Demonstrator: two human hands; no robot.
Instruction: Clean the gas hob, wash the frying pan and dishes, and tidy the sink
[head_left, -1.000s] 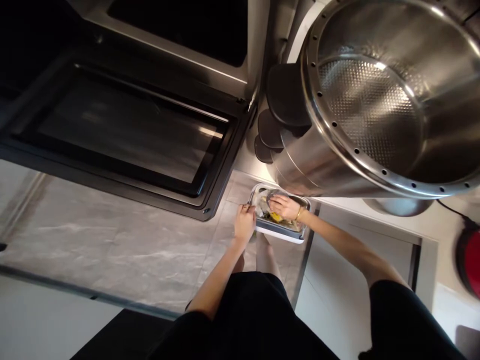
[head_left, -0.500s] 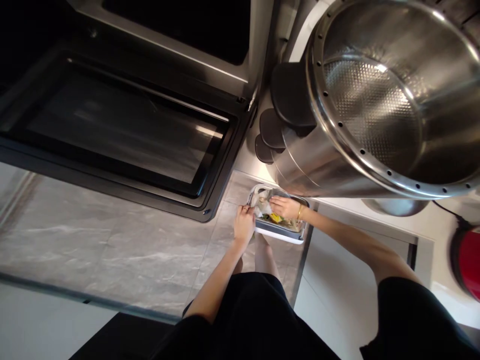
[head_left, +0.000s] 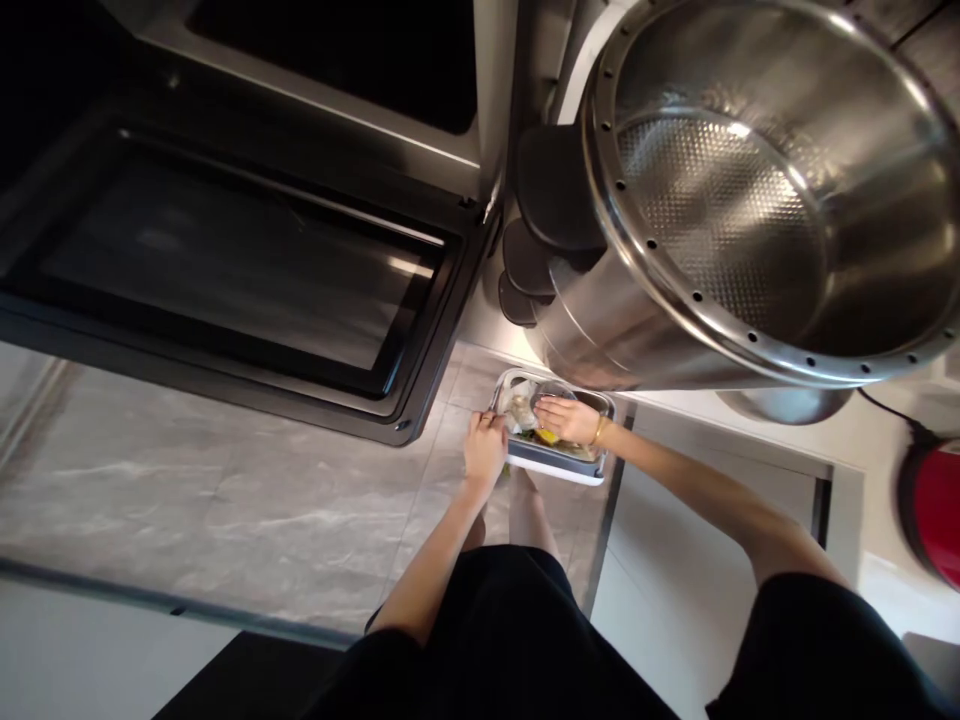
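Note:
A small white-and-grey waste bin [head_left: 556, 466] with scraps in it is low in the middle of the view, above the floor. My left hand [head_left: 485, 447] is closed on the bin's left rim. Inside the bin, my right hand [head_left: 566, 420] lies over the scraps with its fingers stretched out. Crumpled whitish plastic [head_left: 517, 408] sits to the left of its fingertips. Something yellow [head_left: 547, 437] shows just under the fingers. The rest of the contents is too small to make out.
An oven door [head_left: 247, 270] hangs open at the left. At the upper right, a large steel pot [head_left: 720, 200] with black handles juts out over the counter [head_left: 817, 440]. A red appliance [head_left: 934, 510] with a cord stands at the far right. Grey tile floor [head_left: 300, 500] lies below.
My right hand has flattened over the scraps, and its fingertips have shifted slightly off the whitish plastic. The left hand keeps its place on the rim. The view has shifted slightly.

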